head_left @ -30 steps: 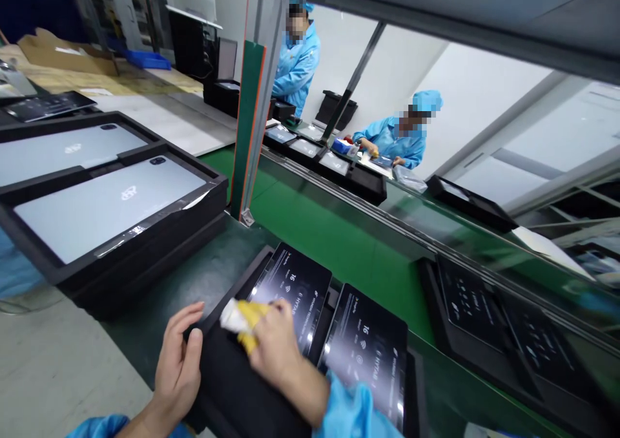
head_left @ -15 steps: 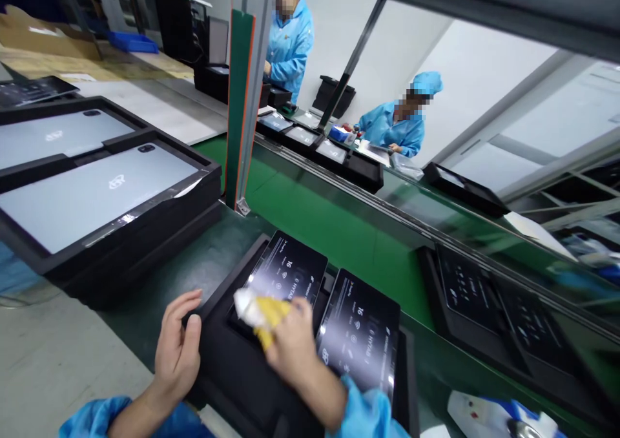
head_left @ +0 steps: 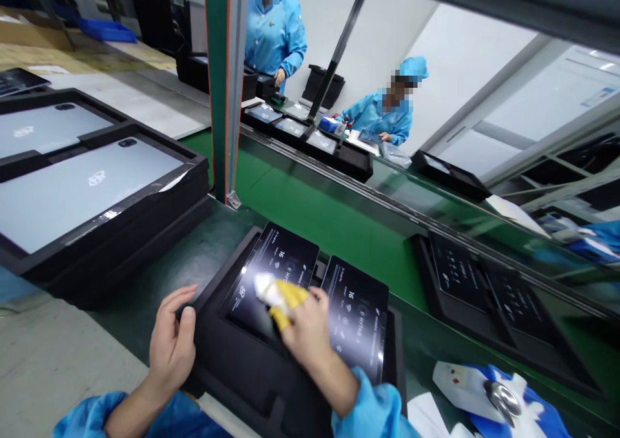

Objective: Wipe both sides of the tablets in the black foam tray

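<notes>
A black foam tray point(head_left: 242, 373) lies in front of me with two dark tablets in it, screens up. My right hand point(head_left: 307, 325) is shut on a yellow and white cloth point(head_left: 278, 296) and presses it on the left tablet point(head_left: 271, 273). The right tablet point(head_left: 358, 312) lies beside it, partly behind my wrist. My left hand point(head_left: 170, 344) rests with spread fingers against the tray's left edge.
Stacked black trays point(head_left: 111, 221) with silver tablets, backs up, stand at left. Another tray of tablets point(head_left: 484, 289) lies on the green belt point(head_left: 334, 225) at right. Two people in blue coats point(head_left: 276, 28) work beyond the belt. White and blue items point(head_left: 489, 396) lie at lower right.
My right hand has slid the cloth to the right across the left tablet's screen. The view has tilted down and right, which brings the white and blue items into sight. My left hand stays put.
</notes>
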A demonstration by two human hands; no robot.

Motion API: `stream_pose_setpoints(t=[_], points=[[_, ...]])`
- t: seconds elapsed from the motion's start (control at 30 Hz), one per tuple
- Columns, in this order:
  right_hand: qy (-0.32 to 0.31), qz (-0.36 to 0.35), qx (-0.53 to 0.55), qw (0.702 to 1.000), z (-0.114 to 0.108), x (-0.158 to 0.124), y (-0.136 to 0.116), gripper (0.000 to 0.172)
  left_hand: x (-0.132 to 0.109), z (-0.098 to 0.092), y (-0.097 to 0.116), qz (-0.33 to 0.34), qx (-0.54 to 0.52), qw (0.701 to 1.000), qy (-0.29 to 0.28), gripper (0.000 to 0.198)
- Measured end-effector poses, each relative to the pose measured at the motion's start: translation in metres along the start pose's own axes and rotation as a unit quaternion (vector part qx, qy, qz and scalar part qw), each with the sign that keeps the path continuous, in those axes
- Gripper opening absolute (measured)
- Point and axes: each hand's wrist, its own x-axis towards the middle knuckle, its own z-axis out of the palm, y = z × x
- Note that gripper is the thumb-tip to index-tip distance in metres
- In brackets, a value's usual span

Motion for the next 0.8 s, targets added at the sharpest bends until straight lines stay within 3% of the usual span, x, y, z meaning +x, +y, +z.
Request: stream_pose_setpoints(t=[0.1, 0.2, 0.3, 0.5, 0.7, 0.8], points=[[0.057, 0.042, -0.077, 0.995, -0.007, 0.001, 0.017, 0.03, -0.001, 0.0, 0.0, -0.005, 0.007, 1.0, -0.013, 0.027], [0.006, -0.02, -0.021, 1.0, -0.006, -0.027, -0.014, 0.031, 0.0, 0.003, -0.003, 0.009, 0.045, 0.998, -0.045, 0.029], [-0.021, -0.055, 0.059, 0.997, -0.008, -0.042, -0.036, 0.03, 0.003, 0.007, -0.005, 0.069, 0.106, 0.989, -0.076, 0.03], [0.063, 0.055, -0.055, 0.995, -0.01, -0.01, 0.01, 0.027, 0.007, 0.01, -0.004, 0.15, 0.196, 0.964, -0.104, 0.034], [-0.049, -0.027, 0.047, 0.997, 0.005, -0.027, -0.028, 0.042, 0.006, 0.008, -0.005, 0.165, 0.219, 0.955, -0.113, 0.035], [-0.036, 0.005, 0.038, 0.999, 0.005, -0.016, -0.02, 0.044, 0.005, 0.007, -0.004, 0.16, 0.219, 0.956, -0.11, 0.035]])
